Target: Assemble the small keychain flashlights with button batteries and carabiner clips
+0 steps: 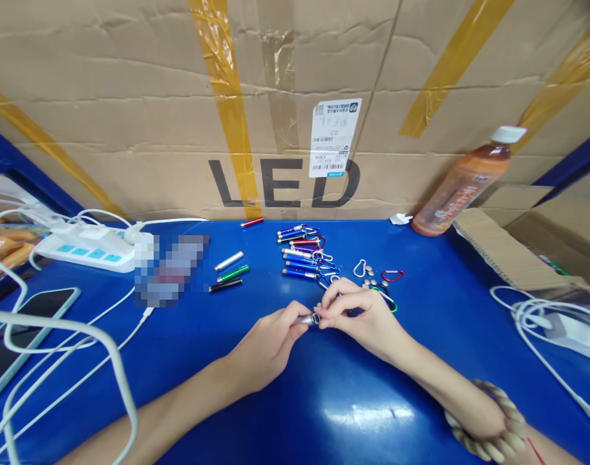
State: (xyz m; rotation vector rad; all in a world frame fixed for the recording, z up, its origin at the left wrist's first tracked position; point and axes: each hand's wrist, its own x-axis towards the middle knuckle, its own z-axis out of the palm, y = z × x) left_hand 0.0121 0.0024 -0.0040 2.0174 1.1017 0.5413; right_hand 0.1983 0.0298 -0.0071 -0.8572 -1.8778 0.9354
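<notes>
My left hand (268,345) is closed around a small silver flashlight tube (306,319), its open end facing right. At that open end the fingertips of my right hand (365,313) are pinched together; whatever sits between them is too small to make out. Just beyond my hands lie several mini flashlights (302,253) in blue, red and silver, with carabiner clips. Button cells (369,268) are scattered by my right hand, near a silver carabiner (359,268), a red carabiner (393,275) and a partly hidden green one (388,299). Silver, green (233,274) and black tubes lie left.
A large cardboard box (154,129) backs the blue table (217,420). On the left are a power strip (91,248), a phone (30,336) and loose white cables. A drink bottle (462,184), an open carton (498,252) and a coiled charger cable (532,316) stand right.
</notes>
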